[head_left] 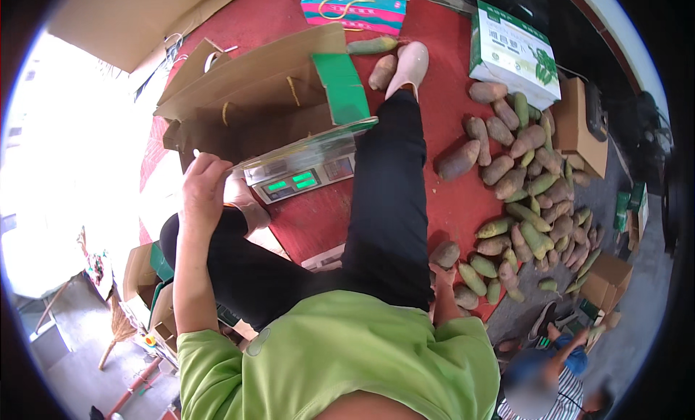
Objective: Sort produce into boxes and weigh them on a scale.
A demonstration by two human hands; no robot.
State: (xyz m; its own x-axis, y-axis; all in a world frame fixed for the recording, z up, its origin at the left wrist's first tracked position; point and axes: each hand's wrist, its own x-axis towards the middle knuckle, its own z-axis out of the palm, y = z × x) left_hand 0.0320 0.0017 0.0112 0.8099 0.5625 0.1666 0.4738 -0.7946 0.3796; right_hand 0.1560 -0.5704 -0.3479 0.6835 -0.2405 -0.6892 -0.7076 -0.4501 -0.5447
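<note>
A long, open brown cardboard box with a green end flap [271, 81] stands at a pale electronic scale [333, 172], apparently resting on it, its lit green readouts turned toward the person, presumably for easy reading. The left hand [203, 185] has its fingers bent nearly closed, seemingly pinching the box's near left edge to steady it. Low beside the thigh, the partly hidden right hand [444, 277] touches 1 rounded purplish-brown root vegetable [444, 254], though how tightly its fingers close cannot be told.
</note>
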